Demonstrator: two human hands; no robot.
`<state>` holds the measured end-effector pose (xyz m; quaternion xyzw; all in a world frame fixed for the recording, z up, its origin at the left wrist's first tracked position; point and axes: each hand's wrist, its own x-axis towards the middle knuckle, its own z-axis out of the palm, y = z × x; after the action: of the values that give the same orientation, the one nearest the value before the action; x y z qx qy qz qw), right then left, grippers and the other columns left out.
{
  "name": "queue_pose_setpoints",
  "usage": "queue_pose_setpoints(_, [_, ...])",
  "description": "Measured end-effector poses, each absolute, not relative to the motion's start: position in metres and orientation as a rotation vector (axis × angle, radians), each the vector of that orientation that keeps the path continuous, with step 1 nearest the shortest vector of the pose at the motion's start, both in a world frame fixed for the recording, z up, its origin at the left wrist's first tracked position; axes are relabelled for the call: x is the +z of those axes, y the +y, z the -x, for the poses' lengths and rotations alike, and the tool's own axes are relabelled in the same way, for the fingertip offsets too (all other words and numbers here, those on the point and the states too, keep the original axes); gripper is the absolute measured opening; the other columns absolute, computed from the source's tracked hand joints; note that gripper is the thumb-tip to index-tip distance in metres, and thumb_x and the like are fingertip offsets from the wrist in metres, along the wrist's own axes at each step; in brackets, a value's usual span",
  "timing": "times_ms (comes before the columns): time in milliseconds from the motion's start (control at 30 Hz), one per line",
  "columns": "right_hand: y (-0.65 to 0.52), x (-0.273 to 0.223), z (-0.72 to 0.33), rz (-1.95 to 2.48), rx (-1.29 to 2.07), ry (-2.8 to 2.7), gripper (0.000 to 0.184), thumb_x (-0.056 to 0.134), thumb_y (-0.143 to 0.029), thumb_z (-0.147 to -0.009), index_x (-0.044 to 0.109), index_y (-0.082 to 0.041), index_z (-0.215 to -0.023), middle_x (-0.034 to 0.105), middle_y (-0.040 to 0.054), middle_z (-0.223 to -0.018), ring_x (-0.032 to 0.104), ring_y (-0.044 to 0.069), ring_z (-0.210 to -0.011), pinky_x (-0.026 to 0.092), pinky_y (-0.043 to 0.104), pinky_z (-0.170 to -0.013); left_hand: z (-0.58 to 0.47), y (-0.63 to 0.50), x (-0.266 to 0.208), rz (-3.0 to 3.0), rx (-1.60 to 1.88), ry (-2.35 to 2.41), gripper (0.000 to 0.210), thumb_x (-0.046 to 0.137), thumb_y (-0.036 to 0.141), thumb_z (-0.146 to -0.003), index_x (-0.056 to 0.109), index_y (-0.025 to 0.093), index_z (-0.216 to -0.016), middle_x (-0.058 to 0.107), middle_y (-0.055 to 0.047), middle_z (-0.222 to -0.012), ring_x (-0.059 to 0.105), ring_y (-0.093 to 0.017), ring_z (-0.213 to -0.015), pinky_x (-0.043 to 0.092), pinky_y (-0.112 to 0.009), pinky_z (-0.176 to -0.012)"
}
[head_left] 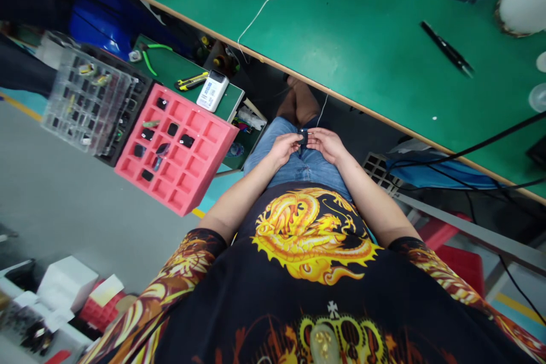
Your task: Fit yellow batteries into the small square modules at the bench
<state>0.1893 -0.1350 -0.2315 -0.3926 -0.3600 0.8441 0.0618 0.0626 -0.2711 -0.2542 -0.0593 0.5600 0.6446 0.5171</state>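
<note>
Over my lap, both hands meet at a small black device point(303, 137); its exact kind is too small to make out. The fingertips of my left hand point(285, 148) pinch its left side. My right hand point(326, 144) has its fingers closed at the right side, where a small pale or shiny bit shows by the fingertips. A thin white wire point(323, 109) runs down from the bench edge toward my right hand; whether it joins the device cannot be told.
A green bench point(341, 34) spans the top, with black tweezers point(447, 49) on it. To the left stand a pink compartment tray point(177, 148) with several black parts, clear trays point(87, 102), a white box-shaped device point(212, 91) and a yellow cutter point(191, 81).
</note>
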Motion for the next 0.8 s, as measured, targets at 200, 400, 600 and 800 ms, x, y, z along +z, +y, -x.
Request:
queue_pose_setpoints(200, [-0.1345,-0.2327,-0.1894,1.183,2.552,-1.092,0.012,0.070,-0.008,-0.092,0.076,-0.016,-0.100,0.080,0.0065,-0.086,0.077,0.015,-0.076,0.066,0.025,-0.069,-0.0630,-0.2715,-0.2538,0.133,1.546,1.339,0.031,0.098,0.026,-0.062,0.073,0.016,-0.078,0.067,-0.002,-0.072,0.059,-0.012,-0.067,0.045,-0.023,-0.062])
queue_pose_setpoints(400, [-0.1346,-0.2330,-0.1896,1.176,2.553,-1.093,0.009,0.073,-0.011,-0.092,0.075,-0.016,-0.099,0.081,0.0065,-0.087,0.077,0.015,-0.076,0.066,0.026,-0.070,-0.0629,-0.2721,-0.2537,0.124,1.553,1.325,0.034,0.100,0.027,-0.062,0.073,0.016,-0.078,0.067,-0.002,-0.072,0.059,-0.012,-0.067,0.045,-0.024,-0.062])
queue_pose_setpoints(600, [-0.1344,-0.2315,-0.1895,1.178,2.555,-1.095,0.008,0.076,-0.011,-0.093,0.075,-0.015,-0.099,0.081,0.0066,-0.086,0.077,0.016,-0.076,0.066,0.026,-0.070,-0.0628,-0.2716,-0.2554,0.121,1.554,1.321,0.033,0.098,0.028,-0.060,0.074,0.015,-0.079,0.067,-0.002,-0.073,0.060,-0.012,-0.067,0.045,-0.023,-0.061])
queue_pose_setpoints(800, [-0.1351,-0.2303,-0.1891,1.188,2.543,-1.082,0.011,0.069,-0.006,-0.094,0.077,-0.013,-0.099,0.081,0.0076,-0.086,0.077,0.016,-0.075,0.066,0.026,-0.069,-0.0628,-0.2713,-0.2547,0.116,1.547,1.315,0.032,0.097,0.028,-0.060,0.075,0.015,-0.079,0.067,-0.002,-0.073,0.060,-0.012,-0.067,0.046,-0.023,-0.061])
